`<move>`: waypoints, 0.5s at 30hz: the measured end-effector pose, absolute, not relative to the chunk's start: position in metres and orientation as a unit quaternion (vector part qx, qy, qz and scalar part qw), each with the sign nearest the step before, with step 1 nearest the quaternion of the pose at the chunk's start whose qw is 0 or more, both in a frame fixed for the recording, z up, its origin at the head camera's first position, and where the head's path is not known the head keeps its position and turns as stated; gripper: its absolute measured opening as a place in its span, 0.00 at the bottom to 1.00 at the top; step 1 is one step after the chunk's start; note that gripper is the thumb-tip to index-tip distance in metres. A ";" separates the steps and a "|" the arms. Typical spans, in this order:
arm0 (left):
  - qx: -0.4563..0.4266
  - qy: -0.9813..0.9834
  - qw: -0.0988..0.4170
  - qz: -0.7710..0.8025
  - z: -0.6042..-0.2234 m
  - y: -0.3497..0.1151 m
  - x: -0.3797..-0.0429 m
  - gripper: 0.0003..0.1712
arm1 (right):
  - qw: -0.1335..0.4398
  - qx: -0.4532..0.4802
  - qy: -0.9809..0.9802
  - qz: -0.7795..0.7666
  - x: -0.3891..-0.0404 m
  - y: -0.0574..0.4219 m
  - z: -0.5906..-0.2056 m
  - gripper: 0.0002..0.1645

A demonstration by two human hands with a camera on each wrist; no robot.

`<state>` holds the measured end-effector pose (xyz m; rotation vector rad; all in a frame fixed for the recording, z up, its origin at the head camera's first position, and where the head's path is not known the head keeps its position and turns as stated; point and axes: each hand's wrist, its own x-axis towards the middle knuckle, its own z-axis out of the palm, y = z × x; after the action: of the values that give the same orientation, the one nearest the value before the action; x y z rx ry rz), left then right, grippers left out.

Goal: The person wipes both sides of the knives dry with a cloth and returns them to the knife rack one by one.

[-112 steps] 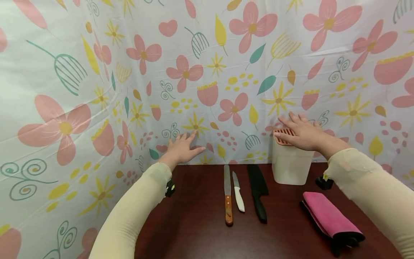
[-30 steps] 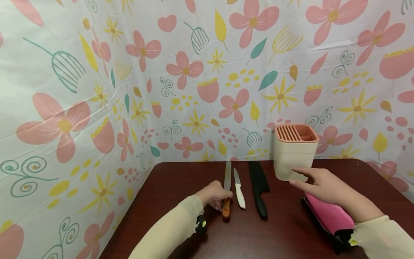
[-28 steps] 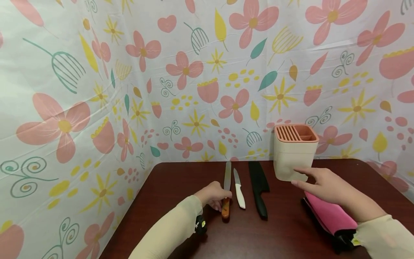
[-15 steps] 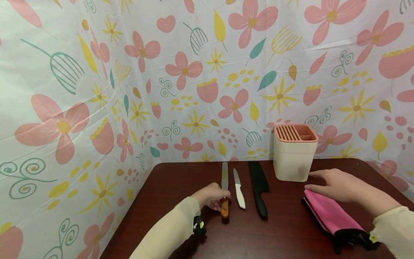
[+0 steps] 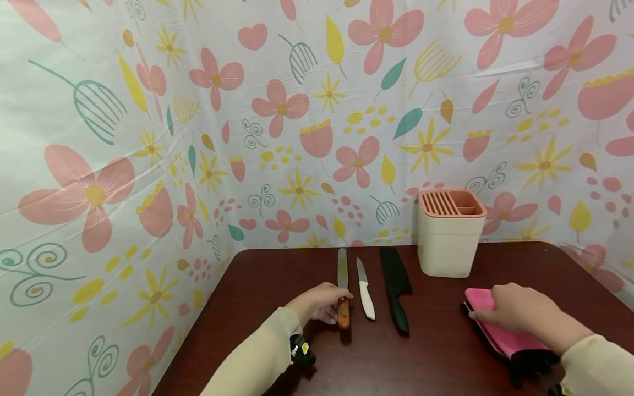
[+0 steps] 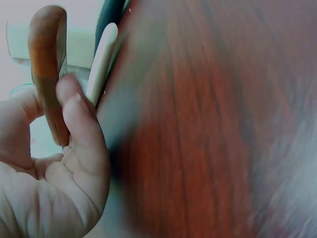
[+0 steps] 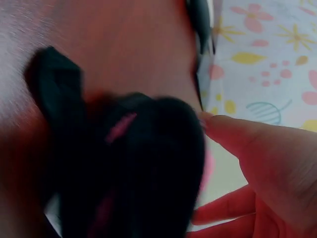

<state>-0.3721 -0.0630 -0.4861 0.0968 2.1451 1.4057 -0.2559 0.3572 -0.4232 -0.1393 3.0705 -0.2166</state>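
Observation:
In the head view, my left hand pinches the wooden handle of a long knife, whose narrow blade points to the back wall. The left wrist view shows thumb and fingers on either side of that brown handle. My right hand grips a folded pink cloth with black edging, thumb on its left side. In the right wrist view the cloth's dark end hides part of the fingers. A small white-handled knife and a black cleaver-shaped knife lie between the hands.
At the back right stands a cream knife block with an orange slotted top. The dark red table meets flower-patterned curtains at the back and left.
My right hand came down from beside the block onto the pink cloth. Earlier, my left hand went from the back of the table to the wooden-handled knife, which has since shifted slightly left.

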 end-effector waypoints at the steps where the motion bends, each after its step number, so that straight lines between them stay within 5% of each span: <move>1: 0.032 0.795 0.283 0.535 -0.487 -0.063 -0.372 0.17 | 0.031 -0.041 0.996 -0.071 -0.255 0.356 -0.427 0.40; 15: 0.006 0.706 0.295 0.645 -0.494 -0.067 -0.365 0.20 | 0.050 -0.034 0.996 -0.071 -0.248 0.332 -0.447 0.19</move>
<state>-0.3651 -0.0675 -0.4945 0.0172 1.8780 1.7156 -0.2479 0.3322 -0.4472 -0.1037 3.0323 -0.2175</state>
